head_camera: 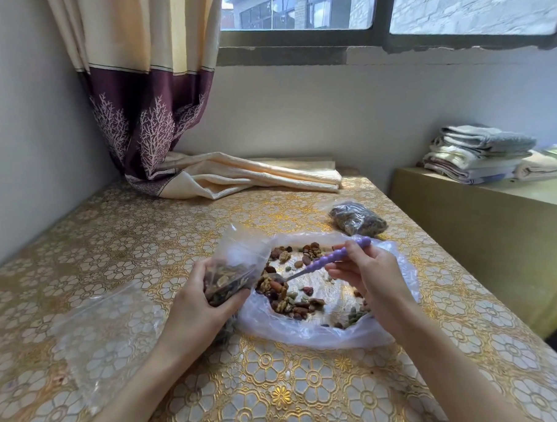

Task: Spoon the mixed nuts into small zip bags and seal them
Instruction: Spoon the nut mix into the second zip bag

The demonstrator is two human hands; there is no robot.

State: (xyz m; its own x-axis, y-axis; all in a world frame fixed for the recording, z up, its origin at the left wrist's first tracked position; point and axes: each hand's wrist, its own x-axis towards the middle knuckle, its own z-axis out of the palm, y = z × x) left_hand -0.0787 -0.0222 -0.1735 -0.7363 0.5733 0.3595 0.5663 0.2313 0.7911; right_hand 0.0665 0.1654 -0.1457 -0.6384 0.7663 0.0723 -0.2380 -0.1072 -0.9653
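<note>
Tablecloth (310, 385) covers the whole table — glossy, embossed, gold flower medallions on a pale ground. At its far edge a cream and plum curtain (144, 98) with a pale branch print pools in soft folds. Centred on the tablecloth lies a large thin plastic bag (311, 333), milky and crinkled, spread flat with its rim rolled up; loose mixed nuts (287, 298) — walnut pieces, almonds, green seeds, dark dried fruit — lie scattered and heaped on it. To the left of that bag, flat clear empty zip bags (94, 343) rest on the cloth. Beyond the large bag, toward the far right, sits a filled small bag (355, 218), lumpy and dark.

At the large bag's left rim the left hand (195, 310) curls its fingers and thumb round a small zip bag (238, 270), partly full of nuts, its clear mouth tilted up and to the right. The right hand (366, 277), over the large bag, pinches the beaded lilac handle of a spoon (317, 261) between thumb and fingertips; the metal bowl points left and down into the nut heap just beside the zip bag's mouth. Both forearms reach in from the near edge.
</note>
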